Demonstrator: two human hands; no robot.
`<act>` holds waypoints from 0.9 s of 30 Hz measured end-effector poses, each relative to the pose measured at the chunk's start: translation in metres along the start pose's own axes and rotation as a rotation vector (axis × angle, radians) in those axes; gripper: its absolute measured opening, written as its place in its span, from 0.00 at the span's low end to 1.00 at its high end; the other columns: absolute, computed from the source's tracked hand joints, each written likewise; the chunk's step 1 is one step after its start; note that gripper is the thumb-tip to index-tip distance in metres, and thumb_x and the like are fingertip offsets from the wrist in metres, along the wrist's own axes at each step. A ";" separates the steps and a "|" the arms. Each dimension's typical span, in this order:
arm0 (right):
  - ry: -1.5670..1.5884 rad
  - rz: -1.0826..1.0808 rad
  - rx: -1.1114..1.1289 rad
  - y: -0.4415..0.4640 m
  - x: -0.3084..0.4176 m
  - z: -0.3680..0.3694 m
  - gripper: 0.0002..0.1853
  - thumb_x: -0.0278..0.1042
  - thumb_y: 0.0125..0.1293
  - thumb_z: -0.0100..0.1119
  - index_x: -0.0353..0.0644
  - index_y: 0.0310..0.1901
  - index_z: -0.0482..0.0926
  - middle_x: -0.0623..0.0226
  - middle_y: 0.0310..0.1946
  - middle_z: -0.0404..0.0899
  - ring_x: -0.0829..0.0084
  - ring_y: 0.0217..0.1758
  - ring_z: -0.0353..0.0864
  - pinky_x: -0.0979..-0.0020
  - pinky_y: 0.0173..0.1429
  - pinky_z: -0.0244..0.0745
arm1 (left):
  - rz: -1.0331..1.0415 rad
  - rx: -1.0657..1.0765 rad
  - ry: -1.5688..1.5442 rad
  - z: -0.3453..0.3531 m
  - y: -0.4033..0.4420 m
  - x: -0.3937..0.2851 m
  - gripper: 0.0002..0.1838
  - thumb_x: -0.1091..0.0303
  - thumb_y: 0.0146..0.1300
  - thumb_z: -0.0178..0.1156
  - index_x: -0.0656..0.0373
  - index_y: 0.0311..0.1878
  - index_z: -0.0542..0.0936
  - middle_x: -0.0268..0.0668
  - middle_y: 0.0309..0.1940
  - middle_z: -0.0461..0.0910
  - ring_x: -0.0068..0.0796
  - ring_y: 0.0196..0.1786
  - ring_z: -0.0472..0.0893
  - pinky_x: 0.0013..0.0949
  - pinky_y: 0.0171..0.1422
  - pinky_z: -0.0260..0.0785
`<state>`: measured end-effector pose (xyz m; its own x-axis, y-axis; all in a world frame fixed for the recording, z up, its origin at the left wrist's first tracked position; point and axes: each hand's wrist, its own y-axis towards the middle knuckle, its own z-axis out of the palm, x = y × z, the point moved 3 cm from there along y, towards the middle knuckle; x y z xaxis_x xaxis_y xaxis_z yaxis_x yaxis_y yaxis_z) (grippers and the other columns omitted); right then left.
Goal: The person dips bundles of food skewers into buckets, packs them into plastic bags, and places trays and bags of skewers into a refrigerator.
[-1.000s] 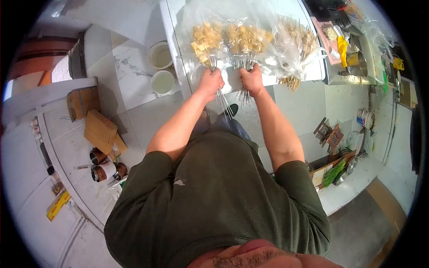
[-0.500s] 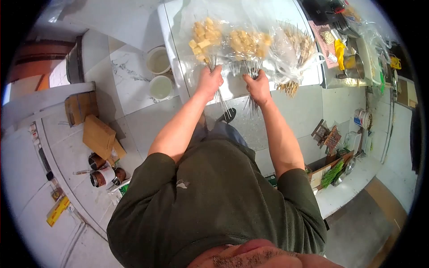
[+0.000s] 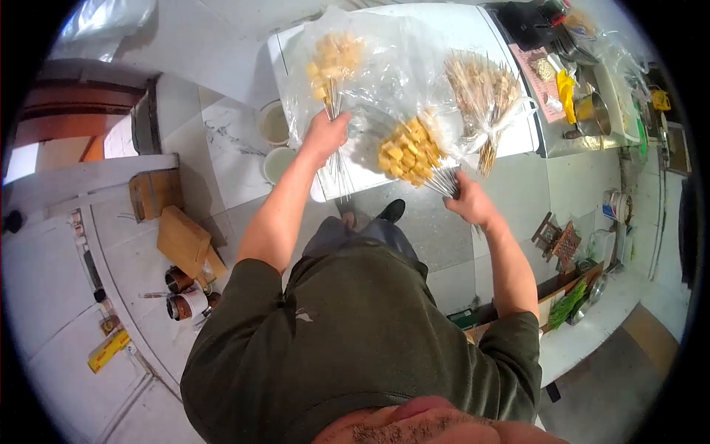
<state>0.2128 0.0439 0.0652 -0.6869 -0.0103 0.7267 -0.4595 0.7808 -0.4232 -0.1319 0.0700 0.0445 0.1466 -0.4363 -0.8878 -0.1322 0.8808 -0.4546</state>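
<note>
My left hand [image 3: 328, 135] is closed around the thin metal sticks of one bunch of skewers [image 3: 336, 59]. Yellowish cubes on that bunch lie inside a clear plastic bag [image 3: 388, 44] on the white table. My right hand [image 3: 470, 200] grips the sticks of a second bunch of skewers [image 3: 409, 152], tilted with its yellow cubes toward the upper left. These cubes are outside the bag, near the table's front edge. A bagged bundle of wooden-stick skewers [image 3: 484, 89] lies just beyond my right hand.
The white table [image 3: 355, 174] has two pale buckets [image 3: 279, 164] at its left side. A metal pot [image 3: 590, 111] and a yellow cloth [image 3: 566, 96] are on the right-hand counter. Cardboard boxes [image 3: 183, 237] and rusty cans [image 3: 185, 303] stand at the left.
My right hand has moved right and toward me, drawing its bunch out of the clear bag and tilting it. My left hand has shifted slightly left, still gripping its bunch.
</note>
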 end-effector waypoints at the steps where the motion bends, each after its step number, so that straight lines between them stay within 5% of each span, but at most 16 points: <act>1: -0.027 0.041 0.041 -0.005 -0.002 -0.005 0.22 0.33 0.52 0.65 0.34 0.46 0.68 0.52 0.24 0.76 0.59 0.29 0.76 0.60 0.37 0.72 | 0.001 0.006 0.046 0.004 0.000 -0.002 0.10 0.64 0.67 0.55 0.60 0.34 0.70 0.29 0.18 0.67 0.19 0.19 0.66 0.28 0.23 0.59; 9: -0.099 0.109 0.113 -0.045 -0.013 -0.024 0.21 0.32 0.52 0.63 0.36 0.46 0.68 0.50 0.26 0.78 0.52 0.32 0.79 0.59 0.38 0.73 | -0.035 0.113 -0.431 0.067 0.030 0.028 0.11 0.63 0.67 0.57 0.58 0.32 0.70 0.30 0.19 0.67 0.25 0.23 0.69 0.31 0.29 0.64; 15: -0.099 0.195 0.009 -0.098 -0.033 -0.044 0.22 0.31 0.51 0.63 0.37 0.48 0.69 0.50 0.27 0.78 0.52 0.32 0.79 0.60 0.38 0.74 | 0.049 0.134 -0.472 0.097 0.058 0.030 0.11 0.63 0.67 0.57 0.58 0.30 0.72 0.32 0.21 0.71 0.26 0.24 0.72 0.33 0.30 0.65; 18: -0.097 0.271 -0.013 -0.134 -0.049 -0.050 0.22 0.29 0.50 0.63 0.37 0.48 0.69 0.51 0.26 0.78 0.54 0.31 0.78 0.62 0.37 0.74 | -0.117 0.136 -0.380 0.104 0.091 0.052 0.12 0.60 0.67 0.58 0.58 0.31 0.75 0.34 0.26 0.76 0.28 0.25 0.75 0.33 0.33 0.68; 22: -0.078 0.399 -0.042 -0.176 -0.065 -0.055 0.20 0.27 0.52 0.63 0.37 0.47 0.69 0.55 0.26 0.77 0.63 0.29 0.77 0.67 0.37 0.73 | -0.280 0.125 -0.069 0.119 0.090 0.049 0.17 0.53 0.66 0.58 0.59 0.46 0.79 0.40 0.37 0.81 0.34 0.42 0.82 0.37 0.46 0.74; 25: 0.102 0.382 -0.134 -0.205 -0.078 -0.058 0.18 0.24 0.54 0.61 0.35 0.47 0.70 0.64 0.28 0.76 0.77 0.32 0.71 0.71 0.38 0.71 | -0.085 -0.160 0.671 0.112 0.090 0.054 0.26 0.48 0.65 0.57 0.62 0.54 0.78 0.48 0.46 0.81 0.44 0.51 0.80 0.42 0.57 0.71; 27: 0.175 0.401 -0.207 -0.221 -0.081 -0.062 0.19 0.21 0.55 0.60 0.33 0.50 0.70 0.68 0.32 0.77 0.79 0.33 0.70 0.75 0.37 0.70 | 0.019 -0.068 0.783 0.114 0.054 0.024 0.31 0.46 0.64 0.56 0.65 0.58 0.75 0.53 0.54 0.77 0.51 0.59 0.75 0.45 0.64 0.66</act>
<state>0.4049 -0.0893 0.1335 -0.6736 0.4084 0.6160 -0.0440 0.8099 -0.5850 -0.0241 0.1283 0.0062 -0.5864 -0.4464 -0.6759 -0.1914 0.8872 -0.4198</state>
